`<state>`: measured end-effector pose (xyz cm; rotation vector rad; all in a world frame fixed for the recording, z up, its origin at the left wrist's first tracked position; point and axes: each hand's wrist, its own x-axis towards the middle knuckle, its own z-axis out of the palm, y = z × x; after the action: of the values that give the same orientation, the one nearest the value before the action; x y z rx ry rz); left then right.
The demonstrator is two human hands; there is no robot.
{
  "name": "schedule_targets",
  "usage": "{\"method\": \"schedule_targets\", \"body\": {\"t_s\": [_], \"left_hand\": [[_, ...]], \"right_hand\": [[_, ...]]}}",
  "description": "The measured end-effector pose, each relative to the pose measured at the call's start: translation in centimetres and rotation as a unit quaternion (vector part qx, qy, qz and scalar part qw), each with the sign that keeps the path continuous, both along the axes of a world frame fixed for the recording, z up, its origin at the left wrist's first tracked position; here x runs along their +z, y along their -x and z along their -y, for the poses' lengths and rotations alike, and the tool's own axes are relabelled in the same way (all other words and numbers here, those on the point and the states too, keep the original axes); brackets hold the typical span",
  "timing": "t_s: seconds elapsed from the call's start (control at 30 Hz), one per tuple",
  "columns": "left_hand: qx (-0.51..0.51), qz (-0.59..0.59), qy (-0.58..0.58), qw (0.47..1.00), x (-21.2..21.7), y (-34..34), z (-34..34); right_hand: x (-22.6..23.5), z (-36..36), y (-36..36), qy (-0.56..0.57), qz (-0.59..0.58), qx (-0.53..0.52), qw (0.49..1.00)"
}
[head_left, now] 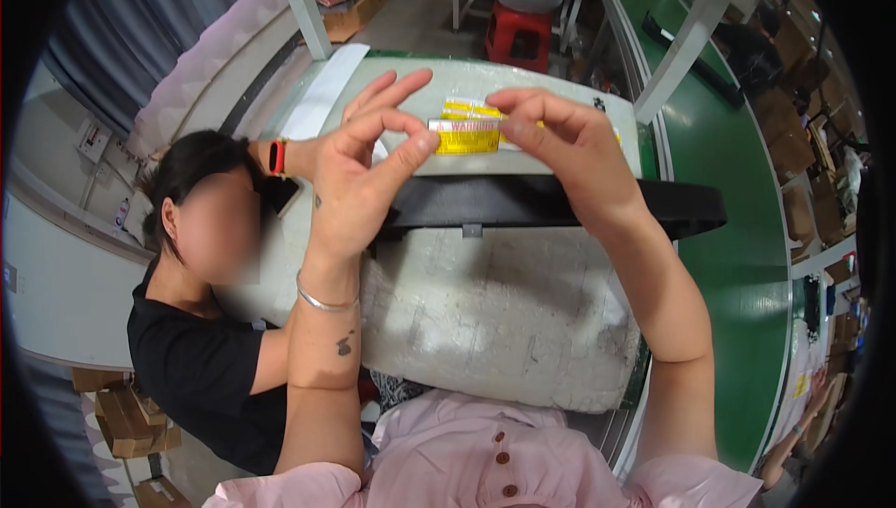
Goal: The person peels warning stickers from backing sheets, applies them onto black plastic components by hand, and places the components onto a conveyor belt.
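A small yellow warning label (469, 138) with a pale top strip is stretched between my two hands, raised above the workbench. My left hand (359, 172) pinches its left end between thumb and forefinger, the other fingers fanned out. Its right end is pinched by my right hand (581, 153), fingers curled. Just beyond lie more yellow labels (471, 105), partly hidden behind my fingers and the held one. Under my hands a long black plastic part (523, 200) lies across the bench, with a small grey tab (472, 230) at its near edge.
The bench has a worn, pale padded cover (495, 321). Close on my left, a person in a black shirt (201, 349) leans onto it. A white sheet (327, 88) lies at the far left. Right of the bench runs a green conveyor (737, 303), beside a white post (686, 51).
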<state>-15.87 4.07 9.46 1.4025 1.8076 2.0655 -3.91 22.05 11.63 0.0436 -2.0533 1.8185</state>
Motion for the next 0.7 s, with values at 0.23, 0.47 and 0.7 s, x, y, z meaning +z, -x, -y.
{"method": "schedule_targets", "body": {"t_s": [0.23,0.47,0.7], "left_hand": [[-0.005,0.045,-0.01,0.999,-0.6,-0.1,-0.4],[0.154,-0.123,0.08,0.977,0.4,-1.7,-0.2],[0.178,-0.179,0.152,0.956,-0.1,-2.8,1.1]], "right_hand": [[-0.4,0.1,0.5,-0.037,0.023,-0.048,0.998],[-0.4,0.7,0.1,-0.074,0.012,-0.039,0.996],[-0.8,1.0,-0.4,-0.228,-0.009,-0.062,0.972]]}}
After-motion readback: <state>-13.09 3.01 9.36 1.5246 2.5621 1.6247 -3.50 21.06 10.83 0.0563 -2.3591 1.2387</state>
